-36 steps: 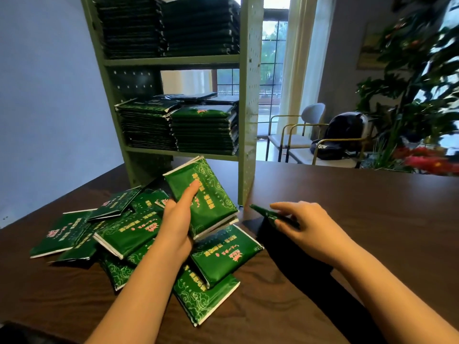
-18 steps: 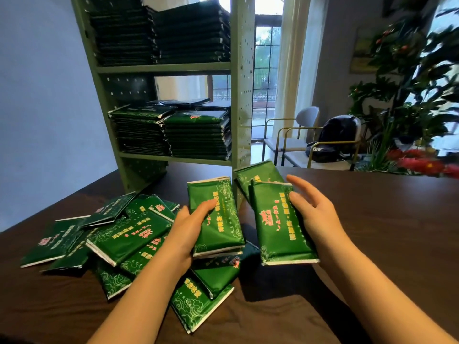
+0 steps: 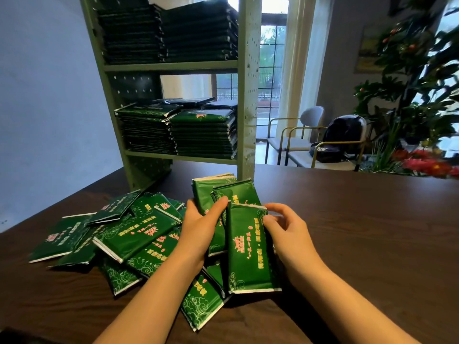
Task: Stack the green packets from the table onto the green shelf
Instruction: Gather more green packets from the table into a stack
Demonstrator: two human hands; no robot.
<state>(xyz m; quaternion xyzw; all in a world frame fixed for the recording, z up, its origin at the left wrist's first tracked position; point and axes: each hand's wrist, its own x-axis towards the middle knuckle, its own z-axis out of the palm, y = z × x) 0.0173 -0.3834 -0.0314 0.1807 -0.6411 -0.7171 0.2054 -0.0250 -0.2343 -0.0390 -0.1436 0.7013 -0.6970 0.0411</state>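
A loose heap of green packets (image 3: 134, 234) with pink and gold print lies on the dark wooden table (image 3: 360, 232), left of centre. My left hand (image 3: 198, 227) grips a couple of packets (image 3: 206, 194) held upright. Beside it my right hand (image 3: 285, 229) holds another green packet (image 3: 248, 252) by its right edge, pressed against the left-hand ones. The green shelf (image 3: 244, 95) stands at the back of the table. Its lower level carries stacks of packets (image 3: 201, 135), and its upper level holds taller stacks (image 3: 196, 33).
Behind the table stand two chairs (image 3: 305, 135), one bearing a dark bag (image 3: 340, 135). A leafy plant with red flowers (image 3: 422, 95) fills the right side. A blue-grey wall (image 3: 44, 95) is on the left, and a window lies behind the shelf.
Both hands have come together, so the packets they held apart now overlap in one bunch. The view has shifted slightly closer to the shelf.
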